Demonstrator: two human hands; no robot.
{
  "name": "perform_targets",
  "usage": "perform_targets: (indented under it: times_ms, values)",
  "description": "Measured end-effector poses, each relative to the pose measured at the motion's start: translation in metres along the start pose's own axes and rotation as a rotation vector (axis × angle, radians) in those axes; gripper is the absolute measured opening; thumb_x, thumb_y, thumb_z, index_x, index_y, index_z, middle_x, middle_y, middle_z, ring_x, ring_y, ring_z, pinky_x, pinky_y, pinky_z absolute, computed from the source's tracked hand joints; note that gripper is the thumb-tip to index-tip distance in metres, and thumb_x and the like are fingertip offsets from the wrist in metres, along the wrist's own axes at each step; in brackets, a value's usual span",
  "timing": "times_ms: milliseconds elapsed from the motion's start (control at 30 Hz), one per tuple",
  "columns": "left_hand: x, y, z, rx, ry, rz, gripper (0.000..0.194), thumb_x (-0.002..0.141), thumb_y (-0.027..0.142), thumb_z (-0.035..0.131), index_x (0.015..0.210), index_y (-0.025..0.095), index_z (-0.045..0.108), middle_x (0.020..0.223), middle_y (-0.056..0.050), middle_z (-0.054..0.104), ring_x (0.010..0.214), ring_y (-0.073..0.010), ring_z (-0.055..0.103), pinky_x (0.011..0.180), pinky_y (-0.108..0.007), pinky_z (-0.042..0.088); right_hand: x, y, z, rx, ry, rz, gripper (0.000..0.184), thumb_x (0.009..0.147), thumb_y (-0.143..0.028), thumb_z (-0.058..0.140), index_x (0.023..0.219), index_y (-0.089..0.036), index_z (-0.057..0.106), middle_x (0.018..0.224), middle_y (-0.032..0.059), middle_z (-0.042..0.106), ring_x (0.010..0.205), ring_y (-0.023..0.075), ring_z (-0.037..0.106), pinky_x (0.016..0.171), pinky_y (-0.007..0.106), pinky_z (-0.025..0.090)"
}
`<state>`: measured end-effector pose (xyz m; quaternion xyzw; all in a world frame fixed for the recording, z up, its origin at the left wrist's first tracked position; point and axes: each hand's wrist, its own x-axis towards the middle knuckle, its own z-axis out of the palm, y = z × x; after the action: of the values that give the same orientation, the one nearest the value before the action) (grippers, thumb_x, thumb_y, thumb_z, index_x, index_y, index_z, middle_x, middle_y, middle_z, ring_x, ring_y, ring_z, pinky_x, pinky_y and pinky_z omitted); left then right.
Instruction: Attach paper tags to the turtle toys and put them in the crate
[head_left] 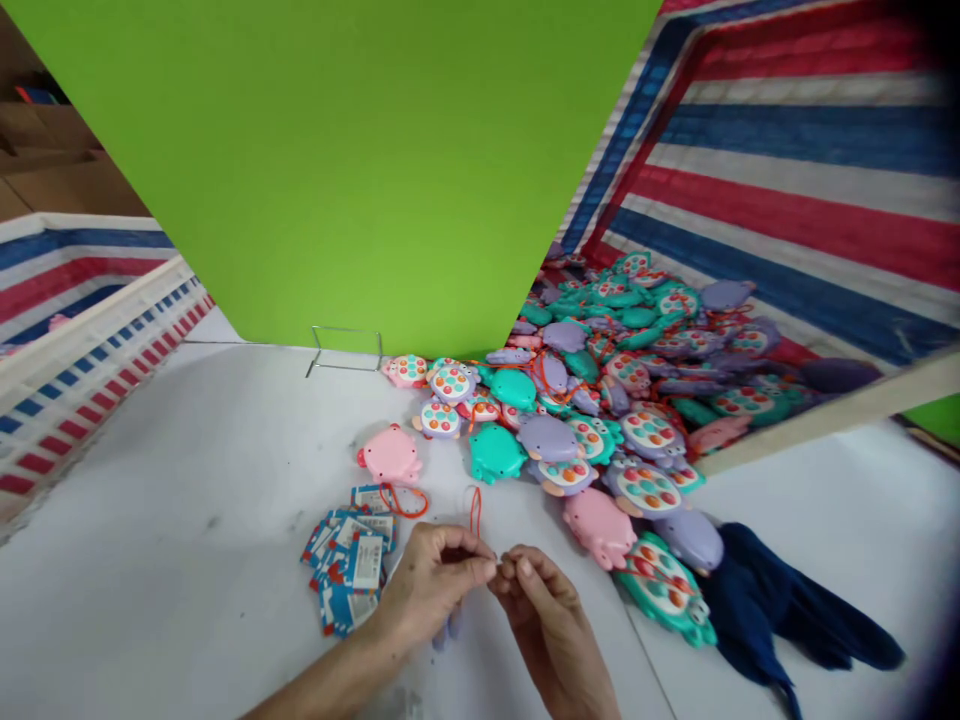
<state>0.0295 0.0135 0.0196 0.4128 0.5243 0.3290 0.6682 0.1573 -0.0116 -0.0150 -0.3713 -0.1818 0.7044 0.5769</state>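
Note:
My left hand [431, 578] and my right hand [551, 620] meet tip to tip over the white table, both in a pinch. Whatever lies between the fingertips is too small to make out. A thin orange cord loop [475, 510] rises just behind my left fingers. Part of something purple [448, 630] shows below my left hand, mostly hidden by it. Left of that hand lies a loose pile of blue, red and white printed cards with barcodes [366, 562]. Beyond the cards sits a pink animal-shaped toy [391, 455] with an orange loop.
Many purple, teal and pink animal toys [547, 440] spill from a striped woven sack [795, 165] on the right. Dark blue cloth [761, 600] lies near right. A green panel [360, 170] stands behind a bent wire [345, 367]; another striped container [97, 370] is at left.

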Motion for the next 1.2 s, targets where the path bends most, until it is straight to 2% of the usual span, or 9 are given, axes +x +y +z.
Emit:
perform_targets:
  times_ms: [200, 333, 467, 633, 700, 800, 967, 1067, 1200]
  values:
    - [0.0, -0.003, 0.002, 0.09, 0.046, 0.034, 0.014, 0.062, 0.024, 0.058, 0.065, 0.013, 0.065, 0.057, -0.001, 0.057, 0.052, -0.0099, 0.047, 0.047, -0.019, 0.035, -0.002, 0.009, -0.001, 0.02, 0.029, -0.003, 0.009, 0.066, -0.028, 0.07, 0.073, -0.023, 0.069, 0.071, -0.0026, 0.065, 0.069, 0.0107, 0.056, 0.071, 0.024, 0.045]
    - [-0.001, -0.005, 0.002, 0.094, 0.049, 0.012, 0.014, 0.062, 0.024, 0.057, 0.065, 0.012, 0.065, 0.052, 0.001, 0.054, 0.047, -0.0086, 0.044, 0.043, -0.018, 0.031, -0.004, 0.01, 0.003, -0.034, 0.053, -0.023, 0.01, 0.064, -0.03, 0.071, 0.071, -0.023, 0.069, 0.076, -0.0004, 0.067, 0.073, 0.0147, 0.058, 0.075, 0.03, 0.045]
    - [0.001, -0.009, 0.002, 0.089, 0.036, -0.013, 0.016, 0.062, 0.025, 0.056, 0.066, 0.011, 0.064, 0.05, 0.002, 0.052, 0.042, -0.0076, 0.04, 0.04, -0.018, 0.029, -0.006, 0.011, 0.003, -0.098, 0.021, -0.046, 0.01, 0.066, -0.03, 0.069, 0.074, -0.024, 0.07, 0.072, 0.0002, 0.067, 0.074, 0.0162, 0.058, 0.074, 0.031, 0.045]
    - [0.0, -0.008, -0.001, 0.086, 0.036, -0.003, 0.014, 0.059, 0.025, 0.057, 0.058, 0.012, 0.061, 0.044, 0.004, 0.046, 0.04, -0.0064, 0.038, 0.038, -0.018, 0.028, -0.009, 0.01, -0.004, -0.353, 0.043, -0.114, 0.011, 0.066, -0.028, 0.069, 0.074, -0.021, 0.07, 0.072, 0.0017, 0.066, 0.074, 0.0185, 0.057, 0.073, 0.031, 0.045]
    - [-0.002, -0.006, -0.003, 0.071, 0.004, -0.001, 0.016, 0.059, 0.027, 0.056, 0.057, 0.012, 0.061, 0.04, 0.005, 0.042, 0.036, -0.0057, 0.035, 0.036, -0.018, 0.026, -0.01, 0.009, -0.006, -0.381, 0.046, -0.06, 0.015, 0.065, -0.028, 0.069, 0.078, -0.02, 0.069, 0.076, 0.0028, 0.067, 0.077, 0.0191, 0.057, 0.075, 0.032, 0.044]
    - [-0.005, -0.005, -0.007, 0.083, -0.041, 0.0, 0.019, 0.061, 0.03, 0.056, 0.059, 0.011, 0.06, 0.038, 0.005, 0.041, 0.032, -0.0056, 0.035, 0.033, -0.018, 0.026, -0.01, 0.006, -0.004, -0.289, 0.055, 0.067, 0.024, 0.062, -0.028, 0.072, 0.083, -0.019, 0.067, 0.074, 0.002, 0.067, 0.074, 0.0167, 0.058, 0.073, 0.029, 0.044]
    - [-0.008, -0.007, -0.014, 0.137, -0.107, 0.032, 0.017, 0.064, 0.028, 0.055, 0.06, 0.012, 0.059, 0.037, 0.005, 0.043, 0.029, -0.0059, 0.038, 0.031, -0.016, 0.029, -0.009, 0.002, 0.005, -0.12, -0.072, 0.202, 0.02, 0.059, -0.025, 0.073, 0.073, -0.019, 0.06, 0.061, -0.0029, 0.058, 0.062, 0.0125, 0.054, 0.063, 0.025, 0.042]
    - [-0.007, -0.013, -0.017, 0.103, -0.15, 0.026, 0.016, 0.066, 0.026, 0.055, 0.059, 0.012, 0.058, 0.038, 0.005, 0.045, 0.029, -0.0061, 0.04, 0.031, -0.016, 0.031, -0.01, 0.001, 0.01, -0.165, -0.057, 0.221, 0.024, 0.055, -0.026, 0.074, 0.07, -0.019, 0.056, 0.056, -0.0044, 0.054, 0.056, 0.0123, 0.052, 0.058, 0.025, 0.041]
    - [-0.013, -0.023, -0.016, -0.001, -0.202, -0.027, 0.016, 0.064, 0.025, 0.055, 0.068, 0.011, 0.063, 0.04, 0.004, 0.049, 0.031, -0.0071, 0.043, 0.031, -0.016, 0.033, -0.013, 0.003, 0.009, -0.345, -0.029, 0.198, 0.025, 0.055, -0.035, 0.073, 0.069, -0.019, 0.058, 0.053, -0.0014, 0.057, 0.054, 0.0163, 0.054, 0.059, 0.031, 0.044]
